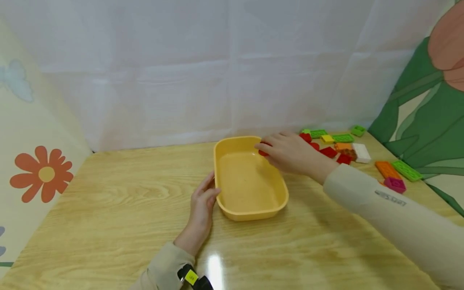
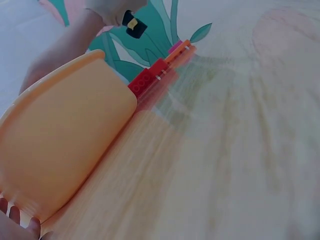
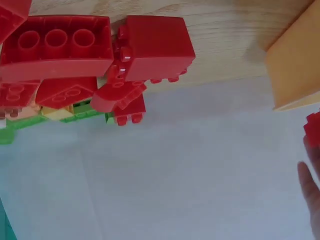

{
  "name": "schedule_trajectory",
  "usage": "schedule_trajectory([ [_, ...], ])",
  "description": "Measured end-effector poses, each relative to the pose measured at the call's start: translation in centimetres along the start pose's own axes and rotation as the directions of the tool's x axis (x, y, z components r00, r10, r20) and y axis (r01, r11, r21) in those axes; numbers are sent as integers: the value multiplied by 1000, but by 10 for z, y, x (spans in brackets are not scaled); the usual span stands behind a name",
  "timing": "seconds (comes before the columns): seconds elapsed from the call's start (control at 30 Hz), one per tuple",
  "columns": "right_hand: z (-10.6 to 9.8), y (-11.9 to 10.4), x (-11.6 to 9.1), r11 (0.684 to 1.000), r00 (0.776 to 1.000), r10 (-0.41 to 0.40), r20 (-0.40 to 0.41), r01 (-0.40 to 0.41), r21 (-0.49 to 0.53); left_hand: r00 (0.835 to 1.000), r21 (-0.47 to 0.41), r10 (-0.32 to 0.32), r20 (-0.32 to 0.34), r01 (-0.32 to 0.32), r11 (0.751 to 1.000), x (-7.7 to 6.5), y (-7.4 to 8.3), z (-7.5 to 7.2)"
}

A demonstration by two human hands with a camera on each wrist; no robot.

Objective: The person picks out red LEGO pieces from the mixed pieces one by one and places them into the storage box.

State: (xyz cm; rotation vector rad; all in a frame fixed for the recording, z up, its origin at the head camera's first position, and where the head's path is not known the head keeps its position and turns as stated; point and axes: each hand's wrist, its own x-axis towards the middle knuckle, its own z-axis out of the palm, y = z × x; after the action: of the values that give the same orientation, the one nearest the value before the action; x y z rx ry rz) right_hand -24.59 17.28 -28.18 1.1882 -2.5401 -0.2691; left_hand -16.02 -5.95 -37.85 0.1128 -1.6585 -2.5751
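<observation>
A yellow plastic basin stands on the wooden table. My left hand grips its left side, the thumb at the rim and the fingers along the outer wall. Some of those fingertips show against the basin wall in the left wrist view. Over the basin's far right rim is my right hand, pinching a red toy block. The same red block appears beside the fingers in the right wrist view; its exact shape is mostly hidden. I see no blocks in the visible part of the basin.
Several red blocks lie right of the basin. Beyond them are green plates, a yellow block and a white block. An orange plate and a magenta block lie nearer. A white cloth hangs behind the table.
</observation>
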Motion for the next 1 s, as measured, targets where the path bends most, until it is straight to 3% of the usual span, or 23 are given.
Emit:
schedule_trajectory([
  [0.23,16,0,21,991,997,-21,79,11,135,1000,1,-2,7,2,1000,0,2,-4],
  [0.47,21,-4,33,994,990,-14,143,-2,111,1000,-8,-5,4,5,1000,-1,2,-5],
  [0.8,24,-12,39,996,991,-87,101,84,34,1000,-11,-7,1,7,1000,-1,2,-7],
  [1.0,28,-13,36,996,990,-86,114,81,48,1000,-18,-16,-14,16,1000,0,2,-4],
])
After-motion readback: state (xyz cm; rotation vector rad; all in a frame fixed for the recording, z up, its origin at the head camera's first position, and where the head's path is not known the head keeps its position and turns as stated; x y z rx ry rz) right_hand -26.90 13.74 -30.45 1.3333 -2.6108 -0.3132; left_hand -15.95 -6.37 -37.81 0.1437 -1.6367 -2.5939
